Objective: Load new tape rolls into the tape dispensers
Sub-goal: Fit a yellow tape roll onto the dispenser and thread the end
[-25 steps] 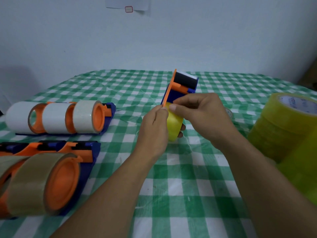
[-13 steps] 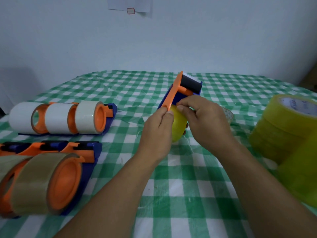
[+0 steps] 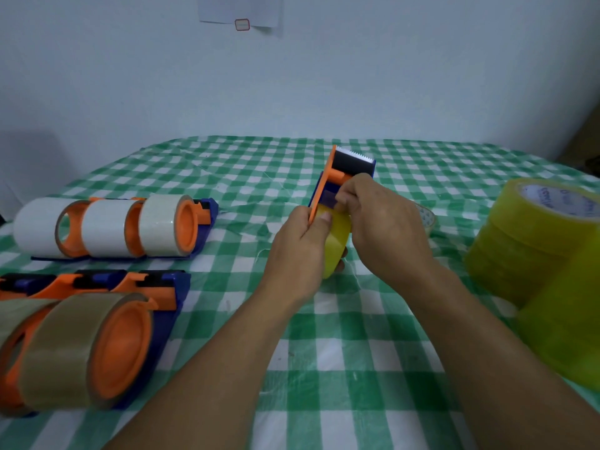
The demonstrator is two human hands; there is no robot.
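Observation:
An orange and blue tape dispenser (image 3: 337,177) with a yellow tape roll (image 3: 336,245) mounted in it is held above the middle of the table. My left hand (image 3: 300,251) grips the roll and the dispenser's orange side plate. My right hand (image 3: 386,222) pinches at the tape strip just above the roll, near the orange roller. The dispenser's serrated blade points away from me, tilted up.
Loaded dispensers with white rolls (image 3: 107,227) lie at the left, and others with brown rolls (image 3: 74,345) at the near left. A stack of yellow tape rolls (image 3: 532,241) stands at the right. A small clear roll (image 3: 427,219) lies behind my right hand. The table has a green checked cloth (image 3: 341,352).
The dispenser has tilted back, its blade end leaning away from me. My right-hand fingers have moved up from the roll's top toward the orange roller.

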